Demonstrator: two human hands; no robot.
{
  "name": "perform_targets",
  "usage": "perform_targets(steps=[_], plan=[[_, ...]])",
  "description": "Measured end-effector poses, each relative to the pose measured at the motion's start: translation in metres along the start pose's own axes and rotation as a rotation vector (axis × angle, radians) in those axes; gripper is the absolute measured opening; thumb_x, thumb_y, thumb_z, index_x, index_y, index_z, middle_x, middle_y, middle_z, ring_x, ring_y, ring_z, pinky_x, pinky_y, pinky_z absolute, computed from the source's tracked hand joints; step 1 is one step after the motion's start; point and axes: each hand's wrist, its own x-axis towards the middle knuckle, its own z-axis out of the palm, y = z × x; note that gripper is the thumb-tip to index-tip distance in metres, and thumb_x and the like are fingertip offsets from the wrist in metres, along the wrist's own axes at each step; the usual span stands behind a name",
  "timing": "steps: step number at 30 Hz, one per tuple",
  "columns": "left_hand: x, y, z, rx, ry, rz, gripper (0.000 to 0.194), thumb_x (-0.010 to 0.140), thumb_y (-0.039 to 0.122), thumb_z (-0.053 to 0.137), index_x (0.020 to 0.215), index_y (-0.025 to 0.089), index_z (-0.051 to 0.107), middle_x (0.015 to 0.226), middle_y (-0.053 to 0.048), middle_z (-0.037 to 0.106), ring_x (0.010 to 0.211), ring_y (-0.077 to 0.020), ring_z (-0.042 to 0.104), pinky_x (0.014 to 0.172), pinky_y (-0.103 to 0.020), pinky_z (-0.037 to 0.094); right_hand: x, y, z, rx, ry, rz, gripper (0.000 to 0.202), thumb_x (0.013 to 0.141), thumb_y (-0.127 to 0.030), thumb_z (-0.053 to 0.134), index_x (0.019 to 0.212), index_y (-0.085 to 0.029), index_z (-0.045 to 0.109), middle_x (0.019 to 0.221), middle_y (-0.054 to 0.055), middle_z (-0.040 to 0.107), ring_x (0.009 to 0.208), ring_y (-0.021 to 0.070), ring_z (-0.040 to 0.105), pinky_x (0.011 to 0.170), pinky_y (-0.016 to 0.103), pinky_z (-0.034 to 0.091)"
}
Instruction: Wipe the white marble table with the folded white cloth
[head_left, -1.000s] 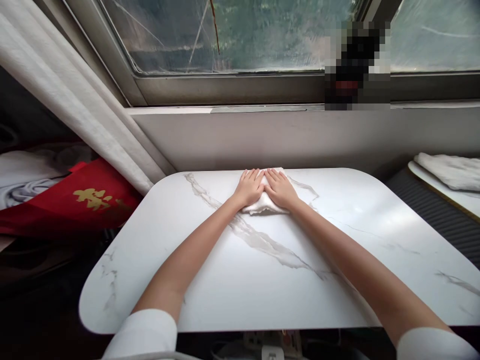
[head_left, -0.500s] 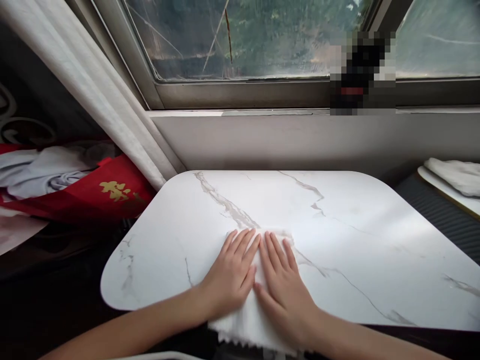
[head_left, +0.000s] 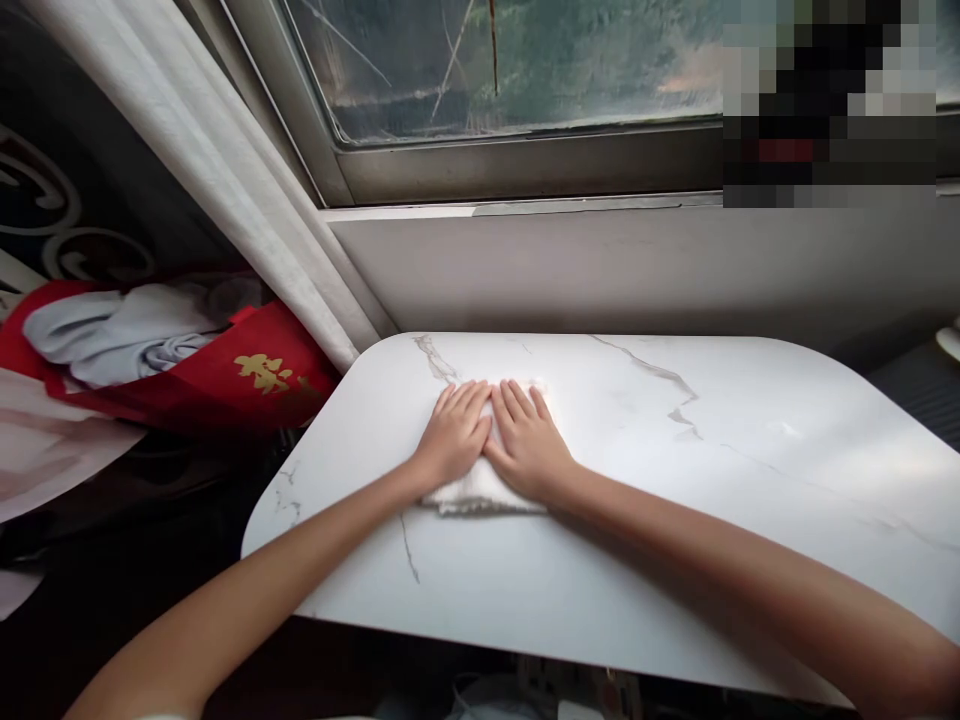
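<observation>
A white cloth [head_left: 487,492] lies flat on the white, marble-patterned table [head_left: 570,590], mostly covered by both hands. My left hand [head_left: 454,435] rests flat on its left part, fingers stretched toward the window. Beside it, my right hand [head_left: 527,440] presses flat on the right part, its fingers also straight. The two thumbs and index fingers nearly meet over the middle of the cloth. Its frayed near edge shows below the palms, and a little of its far edge shows past the right fingertips.
A window [head_left: 525,70] and its sill run behind the table. At the left hang a pale curtain [head_left: 225,180] and a red bag [head_left: 217,370] with light grey cloth in it. A dark ribbed surface [head_left: 919,385] borders the table at the right.
Both hands have slid the cloth forward across the table, away from the near edge. The view has shifted, so the bag and window corner appear farther right.
</observation>
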Motion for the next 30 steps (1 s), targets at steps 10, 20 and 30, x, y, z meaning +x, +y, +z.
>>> perform_targets(steps=[10, 20, 30], plan=[[0.127, -0.084, 0.009, 0.005, 0.060, 0.024, 0.041, 0.092, 0.022, 0.028, 0.127, 0.017, 0.048, 0.134, -0.005, 0.051, 0.125, -0.0167, 0.042, 0.110, -0.036, 0.019, 0.135, 0.047, 0.017, -0.074, 0.079, 0.088, 0.063, 0.092, -0.038, 0.023, 0.141, 0.001, 0.028, 0.149, 0.017, 0.028, 0.139, 0.0256, 0.019, 0.112, 0.044, 0.010], [0.138, -0.093, 0.013, 0.039, 0.089, 0.053, 0.040, 0.093, 0.021, 0.029, 0.127, 0.015, 0.048, 0.133, -0.006, 0.052, 0.124, -0.0168, 0.042, 0.110, -0.035, 0.019, 0.147, 0.051, 0.018, -0.082, 0.105, 0.090, 0.060, 0.092, -0.035, 0.026, 0.140, 0.001, 0.031, 0.147, 0.018, 0.032, 0.137, 0.0249, 0.023, 0.112, 0.042, 0.010], [0.040, -0.059, -0.009, 0.023, -0.033, 0.125, 0.046, 0.094, 0.024, 0.028, 0.136, 0.009, 0.040, 0.144, -0.009, 0.040, 0.135, -0.0180, 0.029, 0.114, -0.038, 0.013, 0.058, -0.013, 0.019, 0.130, 0.083, 0.170, 0.061, 0.093, -0.036, 0.026, 0.143, -0.003, 0.026, 0.151, 0.014, 0.024, 0.140, 0.0212, 0.014, 0.114, 0.042, 0.005]])
